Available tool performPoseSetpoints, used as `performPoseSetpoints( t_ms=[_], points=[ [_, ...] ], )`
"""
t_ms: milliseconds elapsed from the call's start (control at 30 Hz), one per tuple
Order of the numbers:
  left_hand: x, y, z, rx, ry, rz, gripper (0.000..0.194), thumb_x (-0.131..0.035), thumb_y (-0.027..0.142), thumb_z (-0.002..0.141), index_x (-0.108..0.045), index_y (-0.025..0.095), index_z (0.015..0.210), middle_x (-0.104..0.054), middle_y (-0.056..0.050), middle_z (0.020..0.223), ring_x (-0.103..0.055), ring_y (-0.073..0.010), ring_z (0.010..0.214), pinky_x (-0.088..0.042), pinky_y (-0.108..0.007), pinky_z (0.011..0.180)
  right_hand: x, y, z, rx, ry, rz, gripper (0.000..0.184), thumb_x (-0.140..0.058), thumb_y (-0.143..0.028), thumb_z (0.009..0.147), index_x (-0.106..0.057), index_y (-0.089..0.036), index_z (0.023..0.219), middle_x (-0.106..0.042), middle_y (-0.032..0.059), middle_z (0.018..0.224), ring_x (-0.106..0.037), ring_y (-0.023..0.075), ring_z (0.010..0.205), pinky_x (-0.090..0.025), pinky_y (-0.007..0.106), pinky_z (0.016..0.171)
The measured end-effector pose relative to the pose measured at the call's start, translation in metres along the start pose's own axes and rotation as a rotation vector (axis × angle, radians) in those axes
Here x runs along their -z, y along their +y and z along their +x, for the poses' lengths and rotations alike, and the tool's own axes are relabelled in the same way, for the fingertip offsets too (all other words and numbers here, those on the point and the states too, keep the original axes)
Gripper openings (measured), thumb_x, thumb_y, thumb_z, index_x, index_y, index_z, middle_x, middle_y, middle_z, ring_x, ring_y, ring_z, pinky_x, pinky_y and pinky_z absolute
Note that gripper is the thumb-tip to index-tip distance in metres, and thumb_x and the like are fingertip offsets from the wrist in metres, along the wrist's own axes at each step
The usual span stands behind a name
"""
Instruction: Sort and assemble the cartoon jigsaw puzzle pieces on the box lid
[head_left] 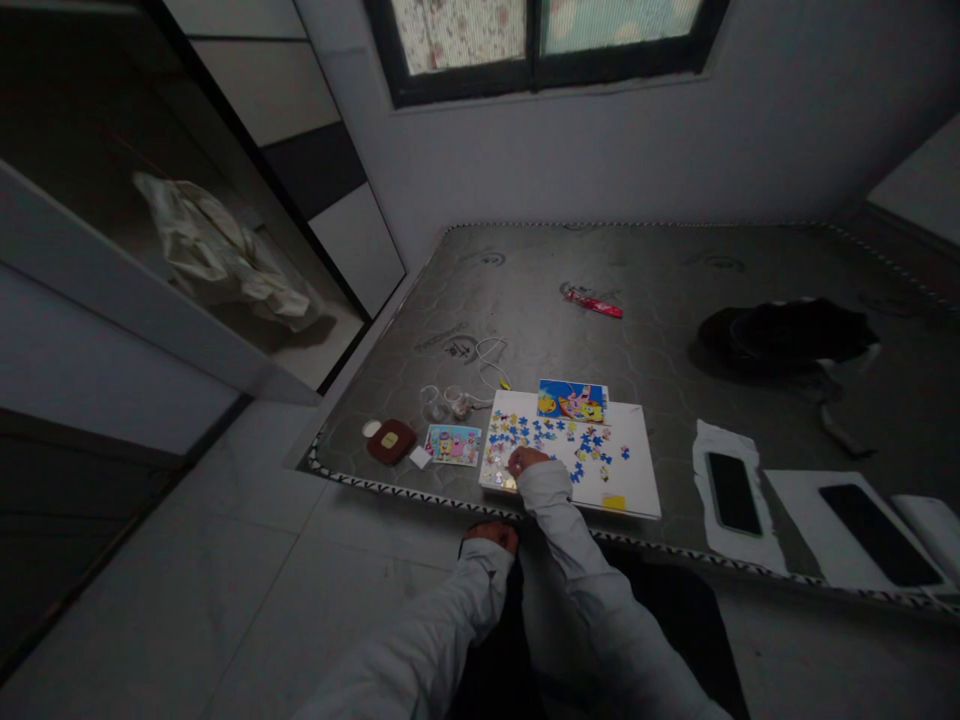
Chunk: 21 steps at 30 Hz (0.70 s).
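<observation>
My right hand (pixel 526 461) rests on the near left part of the white board (pixel 637 470), fingers curled down onto the scattered puzzle pieces (pixel 555 440); it is too small and dim here for me to tell whether a piece is pinched between them or only touched. The pieces (mostly blue and yellow) lie loose across the left and middle of the board, which sits on the grey mattress (pixel 637 290) close to its near edge. My left hand (pixel 491 536) hangs lower, near my knee and below the mattress edge, loosely curled, with nothing visible in it.

Touching the far edge of the board lies a bright cartoon picture (pixel 572 400). Just left of the board is a smaller picture card (pixel 453 444), and further left a dark red round case (pixel 391 441) with a small white disc (pixel 372 428) beside it. A white cable (pixel 487 360) loops just beyond them.

Well to the right, a phone (pixel 732 492) lies on a white cloth (pixel 739 545), with a second dark screen (pixel 877 532) on a white sheet further right. Far across the mattress are a red wrapper (pixel 596 302) and a black bundle (pixel 787 335).
</observation>
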<state>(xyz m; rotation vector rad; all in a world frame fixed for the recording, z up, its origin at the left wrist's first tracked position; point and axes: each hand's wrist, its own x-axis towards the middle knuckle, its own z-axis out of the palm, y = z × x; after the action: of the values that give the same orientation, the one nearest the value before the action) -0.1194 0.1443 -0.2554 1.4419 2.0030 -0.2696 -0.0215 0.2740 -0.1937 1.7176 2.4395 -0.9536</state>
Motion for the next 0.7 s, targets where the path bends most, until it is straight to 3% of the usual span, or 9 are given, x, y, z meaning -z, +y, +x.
performPoseSetpoints(
  t_ms=[133, 433, 567, 700],
  points=[
    [0.002, 0.0011, 0.0, 0.006, -0.016, -0.006, 0.031, -0.051, 0.035, 0.101, -0.077, 0.018, 0.097, -0.079, -0.012, 0.11, -0.072, -0.0257, 0.103, -0.054, -0.037, 0.086, -0.0017, 0.0032, 0.0006, 0.012, -0.006, -0.008, 0.029, -0.064, -0.042, 0.099, -0.068, -0.018, 0.115, -0.07, 0.0059, 0.117, -0.067, 0.0191, 0.107, -0.057, 0.044, 0.097],
    [0.0051, 0.0016, -0.0014, -0.013, -0.011, -0.016, 0.028, -0.053, 0.035, 0.099, -0.074, 0.019, 0.089, -0.08, -0.012, 0.112, -0.072, -0.0272, 0.106, -0.052, -0.032, 0.081, -0.0034, 0.0022, 0.0017, 0.029, -0.015, -0.023, 0.029, -0.063, -0.042, 0.1, -0.068, -0.018, 0.115, -0.07, 0.0061, 0.118, -0.067, 0.0194, 0.107, -0.057, 0.044, 0.097],
    [0.006, 0.0029, -0.0022, -0.014, -0.009, -0.018, 0.026, -0.055, 0.033, 0.099, -0.075, 0.018, 0.092, -0.079, -0.013, 0.114, -0.072, -0.0269, 0.107, -0.053, -0.035, 0.084, -0.0015, 0.0007, 0.0008, 0.037, 0.001, -0.011, 0.028, -0.063, -0.041, 0.1, -0.068, -0.018, 0.113, -0.071, 0.0054, 0.115, -0.067, 0.0186, 0.105, -0.056, 0.043, 0.096],
    [0.0079, 0.0039, -0.0036, 0.002, -0.025, -0.018, 0.028, -0.055, 0.037, 0.102, -0.074, 0.016, 0.101, -0.077, -0.01, 0.112, -0.071, -0.0239, 0.105, -0.055, -0.041, 0.091, 0.0052, 0.0018, -0.0075, 0.033, 0.081, 0.016, 0.018, -0.06, -0.031, 0.1, -0.071, -0.021, 0.109, -0.072, 0.0047, 0.111, -0.066, 0.0165, 0.1, -0.05, 0.032, 0.09]
  ],
)
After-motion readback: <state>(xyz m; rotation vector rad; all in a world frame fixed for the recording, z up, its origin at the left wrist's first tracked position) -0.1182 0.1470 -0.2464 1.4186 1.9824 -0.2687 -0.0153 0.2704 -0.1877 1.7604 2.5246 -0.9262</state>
